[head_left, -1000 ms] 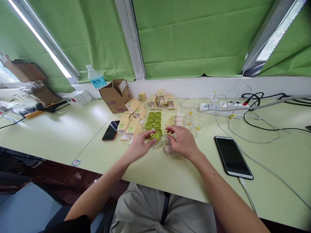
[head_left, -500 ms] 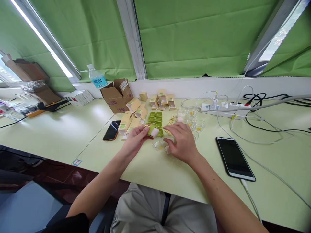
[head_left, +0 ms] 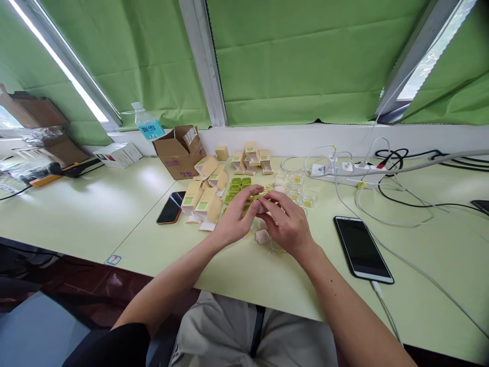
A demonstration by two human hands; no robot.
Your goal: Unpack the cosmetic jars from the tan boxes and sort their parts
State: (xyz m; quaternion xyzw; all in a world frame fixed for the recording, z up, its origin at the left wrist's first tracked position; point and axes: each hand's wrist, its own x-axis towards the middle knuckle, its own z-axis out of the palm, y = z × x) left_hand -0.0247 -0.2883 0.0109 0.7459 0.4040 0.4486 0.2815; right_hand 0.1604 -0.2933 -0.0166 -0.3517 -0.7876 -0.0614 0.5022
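My left hand (head_left: 237, 218) and my right hand (head_left: 289, 224) meet over the desk, fingertips closed together. Between them is a small green case with a pale pink block (head_left: 262, 207); fingers cover most of it. Below my right fingers a similar loose pink block (head_left: 262, 236) lies beside clear plastic pieces. Small green cases (head_left: 236, 188) stand in rows behind my left hand, partly covered by it. Thin yellow pieces (head_left: 266, 188) lie just past my fingertips. Several clear plastic cups (head_left: 308, 199) with yellow spots sit to the right, near more pink blocks (head_left: 280, 182).
Small open cartons (head_left: 208, 206) crowd the left, with others (head_left: 251, 155) by the wall. A cardboard box (head_left: 179, 155), a bottle (head_left: 148, 124) and a phone (head_left: 170, 208) are further left. On the right lie a charging phone (head_left: 362, 250), a power strip (head_left: 344, 173) and loose cables.
My right hand has come in against my left, and both now close around the green case. Earlier my left hand alone held it, with a yellow loop showing. The view has shifted slightly.
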